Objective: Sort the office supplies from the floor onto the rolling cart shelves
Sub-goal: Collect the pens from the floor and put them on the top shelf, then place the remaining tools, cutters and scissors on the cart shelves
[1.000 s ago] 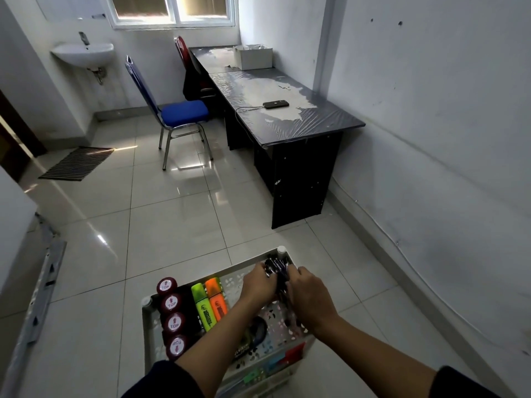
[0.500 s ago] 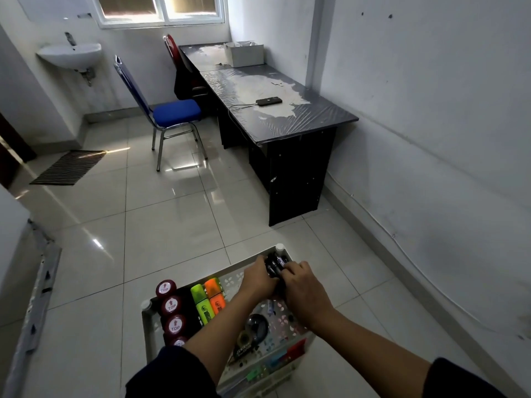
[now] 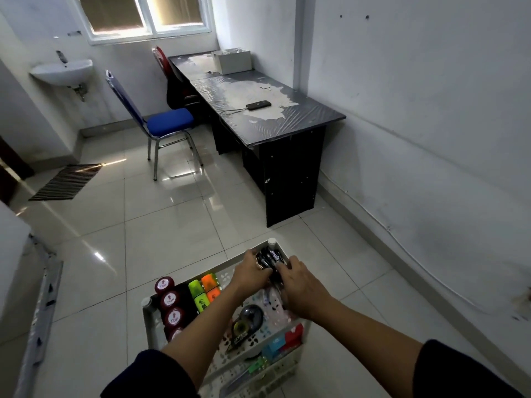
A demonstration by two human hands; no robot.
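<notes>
A bunch of black pens [image 3: 268,258] is held at the far right corner of the rolling cart's top shelf [image 3: 230,272]. The pens' long sides point away toward the desk [image 3: 267,110]. The left hand [image 3: 250,273] and right hand [image 3: 298,287] are both closed around the bunch in a tight grip.

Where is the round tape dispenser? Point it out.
In the head view, the round black tape dispenser lies on the white cart's top shelf, near its front edge, right of the green highlighter and below both hands.
</notes>
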